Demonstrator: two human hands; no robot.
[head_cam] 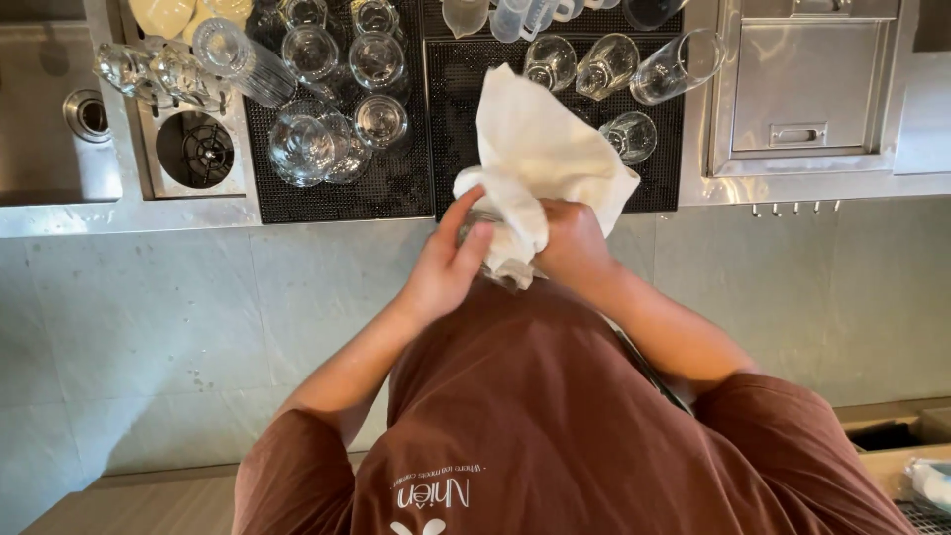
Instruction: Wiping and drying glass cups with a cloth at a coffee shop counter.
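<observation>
We see both hands meeting just above the near edge of the steel counter (792, 188), working a white cloth (540, 149) around a glass (475, 223) that is mostly hidden inside it. The left hand (446, 267) has its fingers curled around the wrapped glass from the left, and the right hand (570, 243) is closed tight on a bunch of the cloth pressed against it; the loose upper part of the cloth stands up and blocks part of the right-hand mat. Beyond the hands lie two black rubber drying mats (396, 183), side by side, crowded with clear glassware: we count about eight glasses on the left mat (307, 139) and about five on the right (604, 64), some upright, some lying on their sides, though the top edge cuts off more. To the far left sit a round glass rinser (195, 149) and a sink with a drain (89, 114). To the far right is a steel hatch with a handle (802, 84). Below the counter we see a pale grey tiled floor (149, 337), and the person's brown shirt (555, 426) fills the near view.
</observation>
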